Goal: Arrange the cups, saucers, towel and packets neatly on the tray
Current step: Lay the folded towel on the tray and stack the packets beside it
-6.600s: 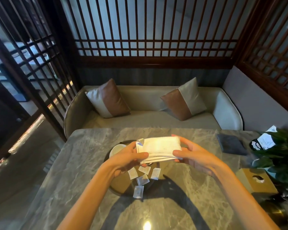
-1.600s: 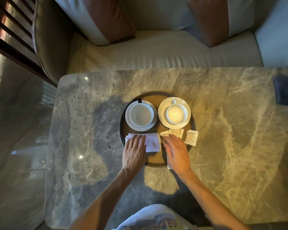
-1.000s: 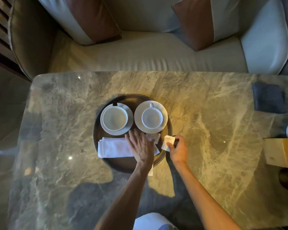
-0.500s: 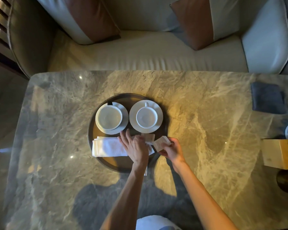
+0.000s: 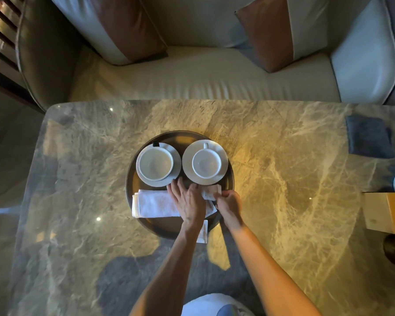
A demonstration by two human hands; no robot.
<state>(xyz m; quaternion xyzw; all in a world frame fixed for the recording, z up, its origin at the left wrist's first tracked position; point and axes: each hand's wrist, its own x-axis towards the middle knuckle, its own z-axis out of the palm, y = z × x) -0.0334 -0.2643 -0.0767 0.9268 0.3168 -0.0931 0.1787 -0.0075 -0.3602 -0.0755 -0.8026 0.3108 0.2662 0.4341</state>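
So: 2 cups (image 5: 156,163), 2 saucers (image 5: 205,162), 1 towel (image 5: 155,203)

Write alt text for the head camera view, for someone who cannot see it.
Seen from above, a person's left hand presses a folded white towel on a round dark tray while the right hand holds small packets. Two white cups on saucers sit behind, on a marble table.

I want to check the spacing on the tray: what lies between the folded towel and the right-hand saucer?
In the head view, the left hand rests flat there, covering the towel's right end, with packets just below the right-hand saucer.
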